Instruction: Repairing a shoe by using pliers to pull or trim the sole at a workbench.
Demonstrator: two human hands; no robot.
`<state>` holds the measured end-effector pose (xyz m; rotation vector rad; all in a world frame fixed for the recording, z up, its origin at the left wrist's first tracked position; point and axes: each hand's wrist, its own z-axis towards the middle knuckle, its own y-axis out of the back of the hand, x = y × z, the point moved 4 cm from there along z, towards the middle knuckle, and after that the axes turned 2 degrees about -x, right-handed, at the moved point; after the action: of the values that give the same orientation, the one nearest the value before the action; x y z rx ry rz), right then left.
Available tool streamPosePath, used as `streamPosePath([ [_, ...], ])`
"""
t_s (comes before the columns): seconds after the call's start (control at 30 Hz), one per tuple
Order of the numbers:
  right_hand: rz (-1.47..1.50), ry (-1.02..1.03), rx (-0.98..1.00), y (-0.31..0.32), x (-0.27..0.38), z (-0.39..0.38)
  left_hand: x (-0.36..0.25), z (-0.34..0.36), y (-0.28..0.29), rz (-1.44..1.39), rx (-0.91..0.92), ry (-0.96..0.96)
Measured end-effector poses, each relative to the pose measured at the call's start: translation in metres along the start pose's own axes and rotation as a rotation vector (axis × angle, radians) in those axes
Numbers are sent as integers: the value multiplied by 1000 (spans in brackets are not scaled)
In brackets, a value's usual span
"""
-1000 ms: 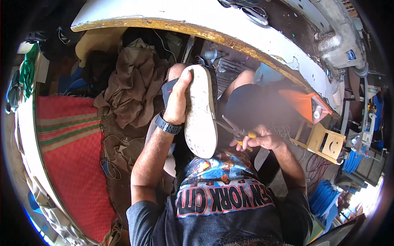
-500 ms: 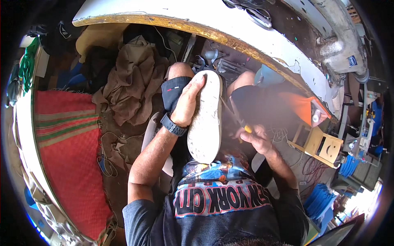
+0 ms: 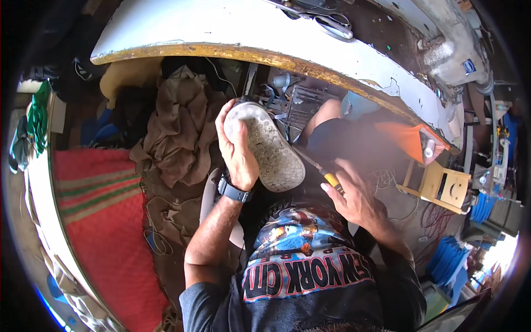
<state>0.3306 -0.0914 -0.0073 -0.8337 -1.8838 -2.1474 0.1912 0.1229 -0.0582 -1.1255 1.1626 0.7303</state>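
My left hand (image 3: 239, 160), a dark watch on its wrist, grips a shoe (image 3: 274, 152) near its upper end, thumb pressed on the sole. The worn, pale sole with its round-patterned tread faces up, tilted. A bit of black shows behind its top end; the rest of the shoe is hidden. My right hand (image 3: 357, 196) holds a thin-bladed hand tool (image 3: 332, 181) by its yellow and dark handle, thumb on one side and fingers on the other. Its metal shaft points up and left to the sole's right edge; whether the tip touches I cannot tell.
A white bench (image 3: 210, 25) with a worn wooden edge curves across the far side, scissors (image 3: 334, 26) on it. Brown cloth (image 3: 180, 127) lies heaped to the left, beside a red striped cloth (image 3: 110, 216). A small wooden chair (image 3: 437, 185) stands at right.
The shoe has tilted and shifted slightly left, with its patterned tread now showing plainly. My left hand has turned with it. My right hand's fingers have spread somewhat along the tool's handle.
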Motion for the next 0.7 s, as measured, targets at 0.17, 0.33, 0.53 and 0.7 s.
streamPosePath([
  [0.17, -80, 7, 3, 7, 5, 6, 2, 1, 3, -18, -10, -20],
  [0.33, -130, 66, -50, 12, 2, 5, 1, 1, 1, 9, -3, -36],
  [0.53, -148, 86, -37, 14, 6, 6, -4, -4, -3, -1, 28, -43],
  [0.7, -202, 62, -15, 10, 12, 2, -2, -6, -4, 45, 33, -90],
])
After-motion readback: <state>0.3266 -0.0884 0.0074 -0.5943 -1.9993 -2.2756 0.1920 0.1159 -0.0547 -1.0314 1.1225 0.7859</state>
